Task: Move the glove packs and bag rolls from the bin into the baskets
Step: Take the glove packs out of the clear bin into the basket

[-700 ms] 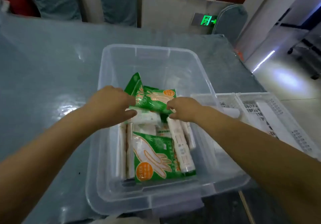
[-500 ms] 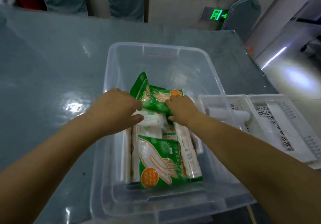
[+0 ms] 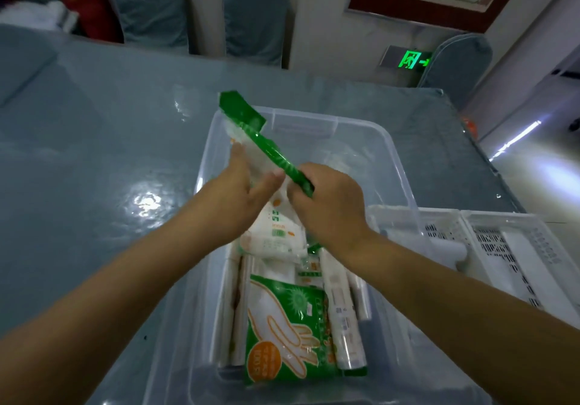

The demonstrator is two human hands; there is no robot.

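Glove pack (image 3: 266, 147), lifted: flat plastic sachet with a green header strip, held tilted above the far half of the clear bin (image 3: 398, 166). Left hand (image 3: 241, 191) supports its pale body, fingers extended along the film and thumb pressed near the lower edge. Right hand (image 3: 326, 203) has its fingers curled around the lower end of the green strip. Pack is raised off the rest of the stock, which lies below it in the bin.

Handling, judged: very light, limp and glossy; film sags between the two holds and is likely to slip under a loose pinch. Not fragile. Best taken at the stiffer sealed header or across the full width of the body, not by a corner.

Remaining stock in bin: second glove pack (image 3: 288, 332) lying flat at the near end, printed face up; white pack (image 3: 276, 232) beneath the hands; several bag rolls (image 3: 342, 316) lying lengthwise beside and under them. Rolls judged firmer, cylindrical, prone to rolling; grip around the middle.

Destination: two white perforated baskets (image 3: 518, 247) on the counter (image 3: 94, 153), just right of the bin; a white roll-like item appears to lie in the nearer one.
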